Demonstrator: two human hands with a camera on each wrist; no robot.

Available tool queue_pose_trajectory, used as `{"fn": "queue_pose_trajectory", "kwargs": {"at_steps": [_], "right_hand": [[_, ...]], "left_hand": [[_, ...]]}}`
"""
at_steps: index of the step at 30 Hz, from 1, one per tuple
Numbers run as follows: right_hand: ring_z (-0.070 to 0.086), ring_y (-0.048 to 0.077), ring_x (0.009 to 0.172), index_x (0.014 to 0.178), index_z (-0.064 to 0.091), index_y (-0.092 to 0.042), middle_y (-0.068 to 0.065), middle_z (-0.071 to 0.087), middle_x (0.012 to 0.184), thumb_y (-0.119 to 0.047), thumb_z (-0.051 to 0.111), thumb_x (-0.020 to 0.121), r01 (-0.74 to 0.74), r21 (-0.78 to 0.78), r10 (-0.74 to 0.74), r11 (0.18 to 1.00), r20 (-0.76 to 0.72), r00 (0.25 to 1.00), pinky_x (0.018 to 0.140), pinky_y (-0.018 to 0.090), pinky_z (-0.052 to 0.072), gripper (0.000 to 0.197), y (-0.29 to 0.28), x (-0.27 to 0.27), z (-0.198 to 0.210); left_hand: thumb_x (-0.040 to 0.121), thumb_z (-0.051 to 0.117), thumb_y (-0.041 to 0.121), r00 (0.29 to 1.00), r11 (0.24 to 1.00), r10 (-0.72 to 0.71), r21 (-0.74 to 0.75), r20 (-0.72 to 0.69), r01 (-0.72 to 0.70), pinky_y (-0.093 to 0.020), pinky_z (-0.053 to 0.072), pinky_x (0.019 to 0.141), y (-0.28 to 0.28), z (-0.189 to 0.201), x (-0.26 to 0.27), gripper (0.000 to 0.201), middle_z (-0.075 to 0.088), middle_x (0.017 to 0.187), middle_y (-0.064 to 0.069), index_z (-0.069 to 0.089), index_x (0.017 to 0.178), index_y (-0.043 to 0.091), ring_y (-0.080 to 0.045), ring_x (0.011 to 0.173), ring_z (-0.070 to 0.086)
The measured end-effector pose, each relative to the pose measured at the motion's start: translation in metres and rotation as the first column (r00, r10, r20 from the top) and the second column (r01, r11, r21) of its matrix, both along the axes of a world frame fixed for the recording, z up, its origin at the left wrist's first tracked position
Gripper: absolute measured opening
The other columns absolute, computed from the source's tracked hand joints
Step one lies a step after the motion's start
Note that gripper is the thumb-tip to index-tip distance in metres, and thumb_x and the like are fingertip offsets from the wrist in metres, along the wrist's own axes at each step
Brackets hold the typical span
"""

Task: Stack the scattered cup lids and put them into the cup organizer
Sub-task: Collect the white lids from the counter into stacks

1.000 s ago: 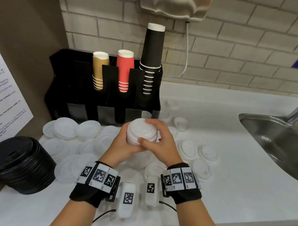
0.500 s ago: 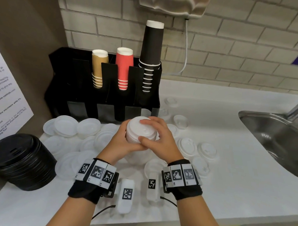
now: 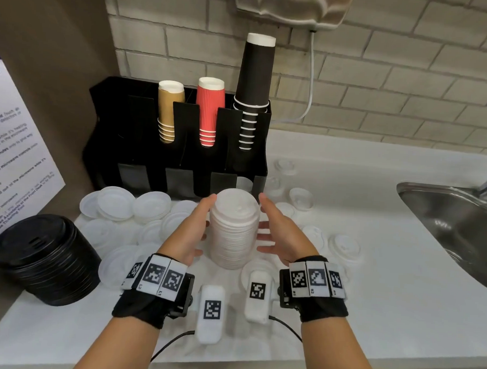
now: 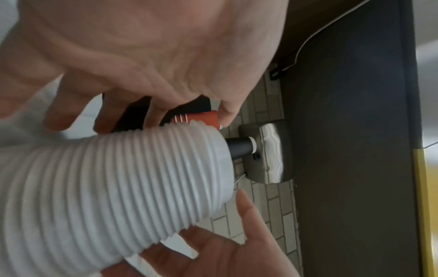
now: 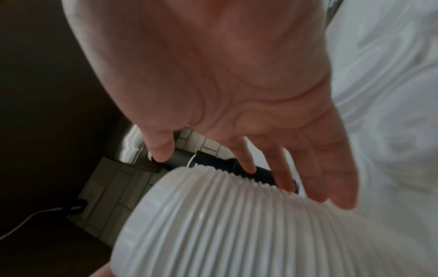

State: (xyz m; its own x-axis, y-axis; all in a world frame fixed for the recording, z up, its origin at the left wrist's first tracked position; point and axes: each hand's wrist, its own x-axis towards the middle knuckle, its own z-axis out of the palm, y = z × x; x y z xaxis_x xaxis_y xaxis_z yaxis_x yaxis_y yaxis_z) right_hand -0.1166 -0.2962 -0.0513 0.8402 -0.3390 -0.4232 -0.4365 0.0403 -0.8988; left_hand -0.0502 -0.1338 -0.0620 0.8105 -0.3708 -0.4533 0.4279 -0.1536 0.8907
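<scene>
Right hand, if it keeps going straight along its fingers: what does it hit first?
Probably the cup organizer: the right hand points forward-left alongside the lid stack, toward the organizer's right front corner. Depth is unclear.

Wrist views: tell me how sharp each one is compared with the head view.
Head view: sharp; the tall stack of white plastic cup lids and black cup organizer read clearly, with brick lines bowed by the wide lens. Left wrist view: left hand smeared, lid ridges fairly crisp. Right wrist view: dimmer, right hand and ridges soft.
</scene>
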Motion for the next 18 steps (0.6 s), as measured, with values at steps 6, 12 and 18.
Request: {"fn": "queue_pose_trajectory", "kwargs": {"at_steps": [6, 12, 18], "right_hand": [[0.052, 0.035, 0.119, 0.14, 0.039, -0.035, 0.01, 0.048, 0.14, -0.086, 0.043, 0.071, -0.059, 0.052, 0.065, 0.997, -0.117, 0.991, 0.092, 0.046, 0.046, 0.086, 0.001, 0.004, -0.01], [0.059, 0.032, 0.107, 0.135, 0.043, -0.038, 0.008, 0.054, 0.128, -0.089, 0.047, 0.061, -0.079, 0.075, 0.09, 0.994, -0.144, 0.986, 0.084, 0.045, 0.051, 0.09, 0.001, 0.006, -0.011], [0.057, 0.035, 0.111, 0.132, 0.045, -0.032, 0.01, 0.049, 0.131, -0.081, 0.059, 0.062, -0.049, 0.116, 0.067, 0.992, -0.155, 0.986, 0.087, 0.046, 0.052, 0.087, 0.0, 0.01, -0.012]], "left_hand": [[0.079, 0.041, 0.08, 0.988, 0.997, -0.071, -0.026, -0.141, 0.068, -0.052, 0.03, 0.107, -0.004, -0.01, -0.001, 0.084, 0.049, 0.142, -0.011, 0.047, 0.139, 0.022, -0.029, 0.122, 0.046], [0.075, 0.045, 0.083, 0.969, 0.995, -0.088, -0.074, -0.229, 0.073, -0.058, 0.033, 0.103, -0.005, -0.011, 0.005, 0.087, 0.047, 0.143, -0.014, 0.045, 0.14, 0.026, -0.034, 0.127, 0.047], [0.075, 0.059, 0.07, 0.941, 0.98, -0.052, -0.197, -0.334, -0.016, -0.034, 0.054, 0.043, -0.006, -0.005, 0.003, 0.063, 0.061, 0.107, -0.013, 0.058, 0.113, 0.02, -0.03, 0.09, 0.06]]}}
